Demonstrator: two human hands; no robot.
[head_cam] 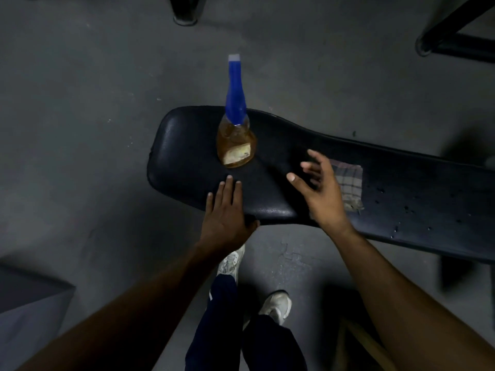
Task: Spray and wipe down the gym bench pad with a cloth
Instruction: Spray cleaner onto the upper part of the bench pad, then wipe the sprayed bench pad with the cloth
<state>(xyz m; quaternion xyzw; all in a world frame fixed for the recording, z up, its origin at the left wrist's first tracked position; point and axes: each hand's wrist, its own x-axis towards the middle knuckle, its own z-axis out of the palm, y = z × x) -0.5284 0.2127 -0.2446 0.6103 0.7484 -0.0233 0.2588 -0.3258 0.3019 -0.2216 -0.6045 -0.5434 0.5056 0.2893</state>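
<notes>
Apparently mid-task: droplets (407, 208) on bench pad (187, 145) right portion; spray bottle (236, 140) upright near left end; checked cloth (348, 183) lying unheld; wiping pending. Left hand (225, 218) flat on near edge, right hand (321, 191) hovering, both grips open, empty.

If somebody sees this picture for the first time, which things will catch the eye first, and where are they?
First comes the spray bottle with its bright blue top, standing upright near the rounded end of the black bench pad. Next are the two hands: the left hand lies flat on the pad's near edge, and the right hand hangs open above a checked cloth. Right of the cloth, small drops shine on the pad.
</notes>
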